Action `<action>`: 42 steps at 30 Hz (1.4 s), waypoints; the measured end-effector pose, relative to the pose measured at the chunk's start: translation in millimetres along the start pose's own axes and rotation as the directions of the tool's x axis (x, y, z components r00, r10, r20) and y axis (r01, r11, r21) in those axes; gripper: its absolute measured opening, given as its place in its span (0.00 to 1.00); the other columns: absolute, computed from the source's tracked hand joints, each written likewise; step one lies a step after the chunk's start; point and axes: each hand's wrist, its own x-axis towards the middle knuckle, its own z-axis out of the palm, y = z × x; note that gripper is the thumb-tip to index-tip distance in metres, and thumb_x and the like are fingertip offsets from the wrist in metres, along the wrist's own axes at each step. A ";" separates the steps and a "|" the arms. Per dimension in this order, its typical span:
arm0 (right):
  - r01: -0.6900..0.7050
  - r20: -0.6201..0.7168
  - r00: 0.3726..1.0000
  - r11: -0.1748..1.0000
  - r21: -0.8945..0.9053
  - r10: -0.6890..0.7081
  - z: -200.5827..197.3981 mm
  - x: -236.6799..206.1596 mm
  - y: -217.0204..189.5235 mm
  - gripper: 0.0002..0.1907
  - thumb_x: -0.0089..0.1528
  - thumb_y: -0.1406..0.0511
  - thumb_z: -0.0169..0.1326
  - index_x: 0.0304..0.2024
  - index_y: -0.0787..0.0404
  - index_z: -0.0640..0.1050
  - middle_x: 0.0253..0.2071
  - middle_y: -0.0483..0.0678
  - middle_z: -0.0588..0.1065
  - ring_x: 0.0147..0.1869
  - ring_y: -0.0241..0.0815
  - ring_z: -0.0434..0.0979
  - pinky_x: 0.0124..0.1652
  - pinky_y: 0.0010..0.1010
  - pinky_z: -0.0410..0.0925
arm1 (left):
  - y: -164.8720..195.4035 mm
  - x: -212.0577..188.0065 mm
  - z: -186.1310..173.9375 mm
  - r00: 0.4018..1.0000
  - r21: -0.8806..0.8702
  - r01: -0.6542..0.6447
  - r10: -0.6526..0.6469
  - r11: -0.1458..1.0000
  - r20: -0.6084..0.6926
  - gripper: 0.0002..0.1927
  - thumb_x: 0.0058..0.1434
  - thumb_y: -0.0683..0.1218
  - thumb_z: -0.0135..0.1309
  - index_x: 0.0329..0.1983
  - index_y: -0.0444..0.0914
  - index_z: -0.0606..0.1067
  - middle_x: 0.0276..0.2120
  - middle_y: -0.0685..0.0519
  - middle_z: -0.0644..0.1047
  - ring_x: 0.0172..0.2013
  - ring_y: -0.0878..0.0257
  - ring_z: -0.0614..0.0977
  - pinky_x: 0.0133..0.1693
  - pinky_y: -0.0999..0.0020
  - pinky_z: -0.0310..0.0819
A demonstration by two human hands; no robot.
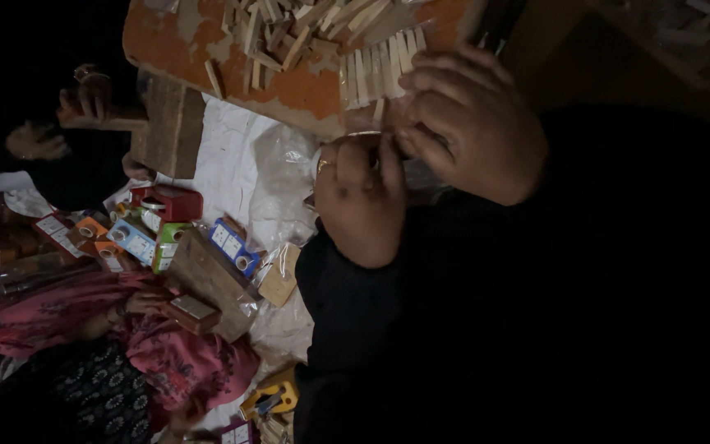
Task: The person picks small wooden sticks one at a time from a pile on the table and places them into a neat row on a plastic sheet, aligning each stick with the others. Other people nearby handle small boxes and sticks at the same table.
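Wooden sticks point(375, 70) in clear wrap on orange table point(306, 90), left hand point(363, 201) and right hand point(474, 123) both pinching the wrap's edge, seemingly, coloured boxes point(149, 234) far left

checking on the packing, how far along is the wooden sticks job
Done, it seems: filled clear packets and coloured boxes lie on the white sheet. In hand: the left hand and right hand pinch a clear bag holding a row of wooden sticks at the board's edge. Left: a loose pile of sticks on the board looks unpacked.
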 end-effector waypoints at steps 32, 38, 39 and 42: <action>-0.032 0.107 0.994 0.999 0.025 0.029 17.3 -11.0 7.4 0.09 0.72 0.60 0.56 0.41 0.58 0.77 0.58 0.47 0.79 0.73 0.44 0.72 0.74 0.51 0.53 | -20.5 1.6 1.3 0.997 0.075 0.005 -0.011 0.997 0.082 0.14 0.62 0.39 0.63 0.50 0.35 0.76 0.51 0.43 0.78 0.52 0.47 0.77 0.55 0.52 0.72; -0.022 0.099 0.995 0.999 0.044 0.017 10.4 -13.6 13.4 0.09 0.72 0.59 0.56 0.45 0.59 0.77 0.59 0.47 0.79 0.74 0.45 0.71 0.74 0.51 0.53 | -21.5 14.7 9.8 0.981 0.137 -0.081 0.055 0.987 0.188 0.14 0.67 0.44 0.61 0.55 0.39 0.78 0.55 0.52 0.80 0.57 0.54 0.79 0.59 0.56 0.69; -0.017 0.100 0.995 0.999 0.046 0.013 9.2 -14.4 14.7 0.10 0.72 0.59 0.56 0.47 0.59 0.78 0.59 0.48 0.79 0.74 0.45 0.71 0.73 0.51 0.52 | -21.8 16.5 11.2 0.977 0.132 -0.084 0.055 0.988 0.206 0.13 0.68 0.44 0.61 0.55 0.40 0.79 0.55 0.52 0.80 0.56 0.54 0.79 0.59 0.57 0.68; -0.023 0.113 0.993 0.999 0.049 0.017 6.2 -15.5 17.8 0.10 0.72 0.60 0.56 0.47 0.59 0.78 0.59 0.48 0.78 0.74 0.45 0.71 0.74 0.52 0.52 | -22.9 19.5 11.0 0.967 0.117 -0.116 0.085 0.986 0.239 0.14 0.67 0.43 0.60 0.55 0.39 0.78 0.54 0.51 0.80 0.56 0.54 0.80 0.58 0.57 0.67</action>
